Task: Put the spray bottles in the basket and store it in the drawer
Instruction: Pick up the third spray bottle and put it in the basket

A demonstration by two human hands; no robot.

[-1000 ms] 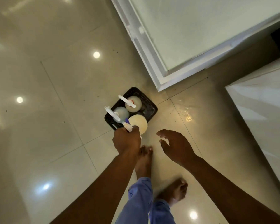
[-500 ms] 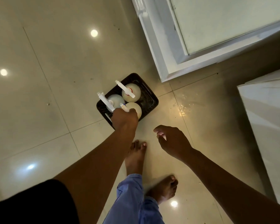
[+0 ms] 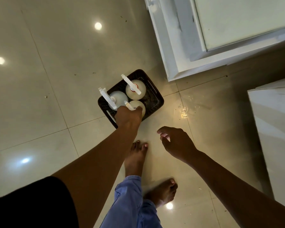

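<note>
In the dark basket [image 3: 152, 96] on the tiled floor [image 3: 39, 96], the nearest spray bottle [image 3: 139, 106] is gripped by the closed left hand [image 3: 127, 117]; the right hand [image 3: 176, 143] is held loosely open, empty.

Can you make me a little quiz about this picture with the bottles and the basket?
1. How many spray bottles stand in the dark basket?
2. True or false: the right hand is holding a bottle.
3. Which bottle is the left hand gripping: A) the nearest one, B) the one with the red collar, C) the far-left one?

Key
1. Three: the nearest bottle, the red-collared bottle and the far-left bottle.
2. False. It hangs open and empty over the floor.
3. A. The hand is closed on the top of the nearest bottle, which sits in the basket.
</note>
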